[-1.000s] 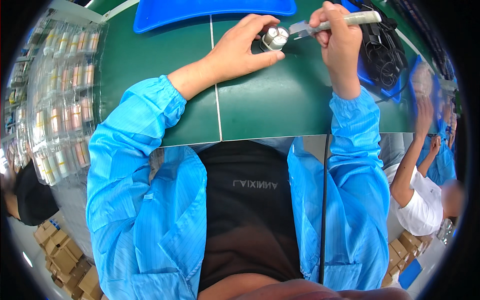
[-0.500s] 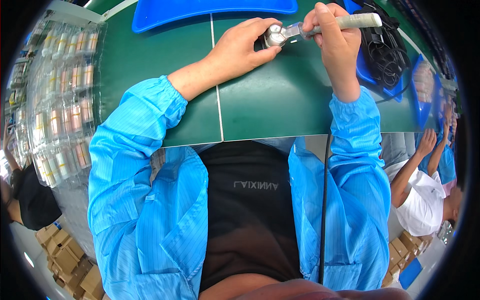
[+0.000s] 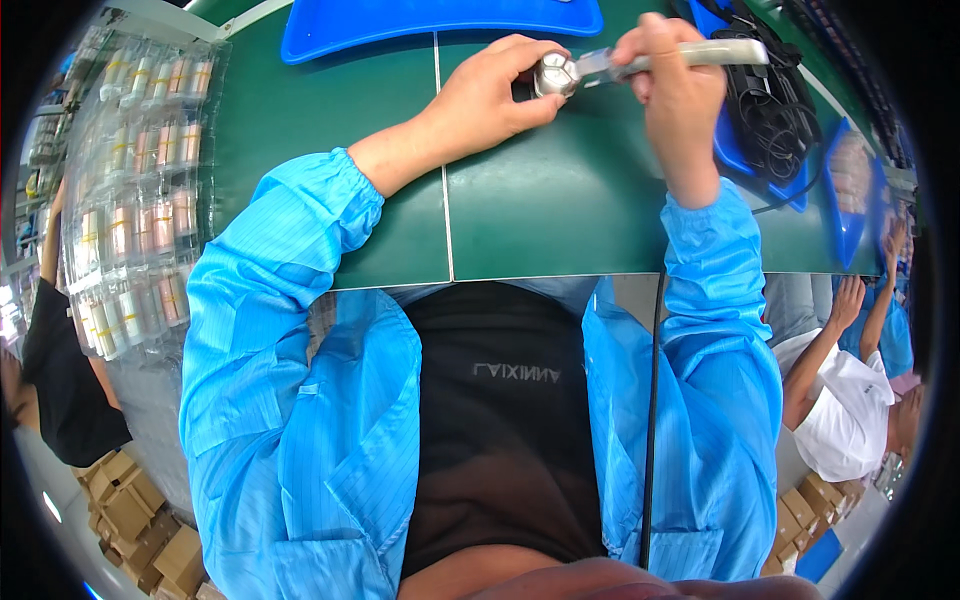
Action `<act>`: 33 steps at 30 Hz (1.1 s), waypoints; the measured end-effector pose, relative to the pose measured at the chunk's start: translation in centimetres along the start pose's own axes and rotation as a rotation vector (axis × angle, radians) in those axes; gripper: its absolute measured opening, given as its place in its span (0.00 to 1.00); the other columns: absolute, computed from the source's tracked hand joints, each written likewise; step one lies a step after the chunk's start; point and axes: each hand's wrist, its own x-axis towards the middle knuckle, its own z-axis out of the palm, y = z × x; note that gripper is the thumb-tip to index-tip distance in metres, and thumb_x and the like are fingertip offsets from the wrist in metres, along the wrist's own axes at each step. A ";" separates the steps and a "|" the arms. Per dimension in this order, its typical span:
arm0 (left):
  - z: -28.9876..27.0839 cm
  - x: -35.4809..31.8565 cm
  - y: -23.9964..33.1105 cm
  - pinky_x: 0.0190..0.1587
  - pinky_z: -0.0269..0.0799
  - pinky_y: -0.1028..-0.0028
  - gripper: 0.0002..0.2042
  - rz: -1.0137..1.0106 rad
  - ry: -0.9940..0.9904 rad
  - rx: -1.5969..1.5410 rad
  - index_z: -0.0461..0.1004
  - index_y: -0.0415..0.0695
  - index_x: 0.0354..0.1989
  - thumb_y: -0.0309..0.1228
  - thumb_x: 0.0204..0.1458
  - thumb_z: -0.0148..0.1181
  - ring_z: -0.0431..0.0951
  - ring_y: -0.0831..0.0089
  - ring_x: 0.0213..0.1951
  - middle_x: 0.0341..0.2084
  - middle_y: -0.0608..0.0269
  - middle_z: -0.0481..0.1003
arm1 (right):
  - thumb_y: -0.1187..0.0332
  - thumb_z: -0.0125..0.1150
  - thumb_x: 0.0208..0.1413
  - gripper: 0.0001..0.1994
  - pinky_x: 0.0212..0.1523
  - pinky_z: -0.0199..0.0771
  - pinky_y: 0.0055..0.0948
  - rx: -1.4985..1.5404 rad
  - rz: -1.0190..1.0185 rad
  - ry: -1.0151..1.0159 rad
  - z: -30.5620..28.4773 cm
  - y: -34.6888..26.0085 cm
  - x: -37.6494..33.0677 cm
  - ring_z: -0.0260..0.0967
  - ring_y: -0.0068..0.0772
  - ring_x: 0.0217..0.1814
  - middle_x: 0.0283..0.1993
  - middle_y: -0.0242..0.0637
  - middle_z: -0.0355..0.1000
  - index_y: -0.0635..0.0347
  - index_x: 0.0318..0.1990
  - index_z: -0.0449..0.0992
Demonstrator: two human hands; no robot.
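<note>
My left hand (image 3: 505, 88) is closed round the side of a small round silvery piece (image 3: 555, 75), gripping it between thumb and fingers. Lines divide the top of this piece into segments. In my right hand (image 3: 672, 85) is a tool with a long pale handle (image 3: 728, 52) and a flat, light tip (image 3: 594, 65). The tip points left and reaches the right rim of the silvery piece; whether it touches cannot be told. Motion blurs the right fingers a little. Something dark, mostly hidden by my left hand, lies under the piece.
A blue tray (image 3: 440, 22) stands at the far edge of the green table (image 3: 560, 200). Coiled black cables (image 3: 775, 130) lie in another blue tray on the right. Clear packs of pale tubes (image 3: 140, 150) hang at the left. Other people sit at both sides.
The tool in my right hand has tilted slightly, its tip drawn back toward the rim of the silvery piece. My left hand keeps its grip. The whole view has shifted slightly.
</note>
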 end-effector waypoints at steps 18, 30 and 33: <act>-3.2 1.1 -1.5 0.54 0.77 0.65 0.19 -0.418 -0.127 -1.236 0.67 0.35 0.59 0.34 0.63 0.45 0.75 0.58 0.55 0.57 0.45 0.71 | 0.64 0.54 0.66 0.13 0.19 0.51 0.16 0.148 0.104 0.079 -0.9 2.2 0.7 0.54 0.13 0.17 0.29 0.38 0.74 0.63 0.31 0.71; -4.3 1.0 -3.4 0.53 0.72 0.63 0.27 -0.437 -0.206 -1.521 0.67 0.35 0.59 0.40 0.55 0.39 0.76 0.58 0.51 0.52 0.47 0.74 | 0.61 0.57 0.64 0.15 0.20 0.50 0.17 0.062 0.173 0.048 -0.1 2.3 0.8 0.53 0.12 0.18 0.24 0.32 0.72 0.60 0.27 0.73; -6.1 0.2 -1.9 0.50 0.73 0.66 0.26 -0.375 -0.193 -1.526 0.67 0.32 0.58 0.40 0.56 0.46 0.77 0.60 0.48 0.47 0.49 0.74 | 0.57 0.58 0.64 0.18 0.22 0.50 0.18 -0.042 0.175 0.043 0.5 1.9 0.6 0.52 0.12 0.20 0.23 0.25 0.70 0.57 0.24 0.74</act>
